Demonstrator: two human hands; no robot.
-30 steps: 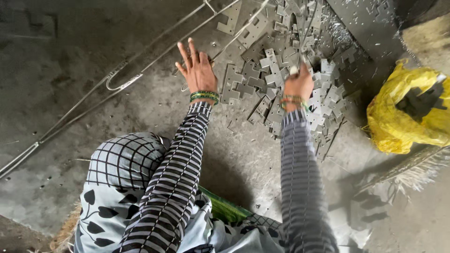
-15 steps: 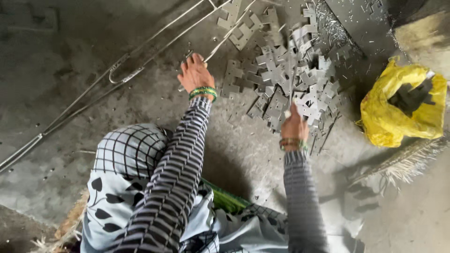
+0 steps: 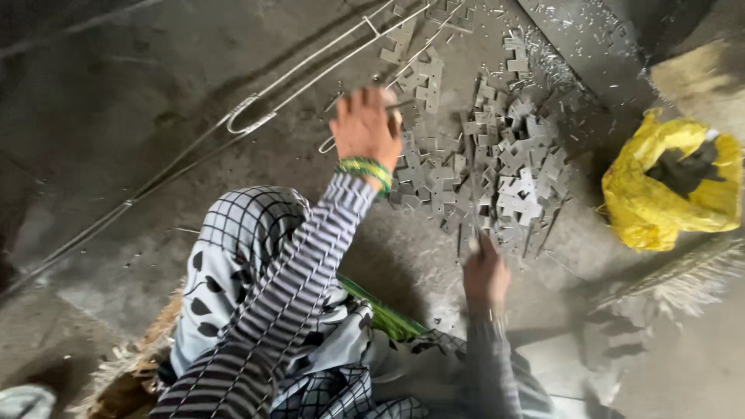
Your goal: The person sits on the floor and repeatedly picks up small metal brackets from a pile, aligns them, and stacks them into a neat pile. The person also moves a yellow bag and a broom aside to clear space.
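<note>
Concrete floor (image 3: pixel 155 116): metal pieces (image 3: pixel 497 171) beyond right hand (image 3: pixel 485 275).

Flat grey stamped sheet-metal pieces (image 3: pixel 497 167): dull, matt, sharp-cut edges, fine bright metal swarf among them. Long thin steel wire rods (image 3: pixel 256 116): smooth, pale sheen. Grey concrete floor (image 3: pixel 116 101): rough, dusty, matt. Crumpled yellow plastic bag (image 3: pixel 660 194): slightly glossy, creased. Straw broom bristles (image 3: pixel 691 279): dry, coarse fibre. Black-and-white striped knit sleeve (image 3: pixel 303 264): soft, matt cloth. Green beaded bangles (image 3: pixel 363 168): shiny. Checked white cloth (image 3: pixel 240 225): thin woven fabric, matt.
</note>
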